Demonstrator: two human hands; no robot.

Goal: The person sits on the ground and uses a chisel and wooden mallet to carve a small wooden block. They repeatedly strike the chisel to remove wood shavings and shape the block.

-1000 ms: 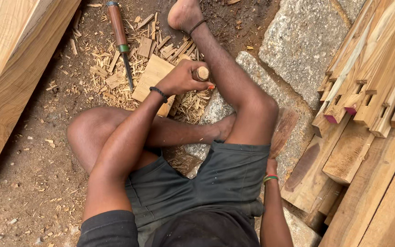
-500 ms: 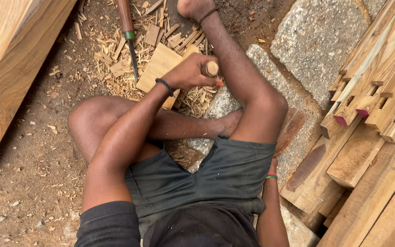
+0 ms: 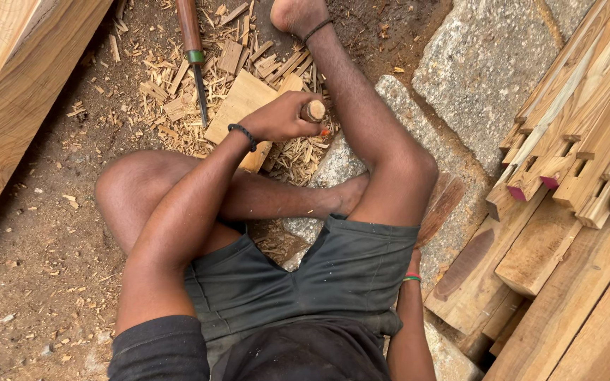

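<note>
Beyond your left hand (image 3: 280,118), the dirt floor (image 3: 30,268) carries wood chips (image 3: 178,77), a chisel (image 3: 193,53) and a flat board (image 3: 238,106).

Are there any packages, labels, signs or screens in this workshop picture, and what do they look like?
None in view: no package, label, sign or screen.
The nearest to a marking is the green band on the chisel lying among the wood shavings, beyond the left hand.
</note>
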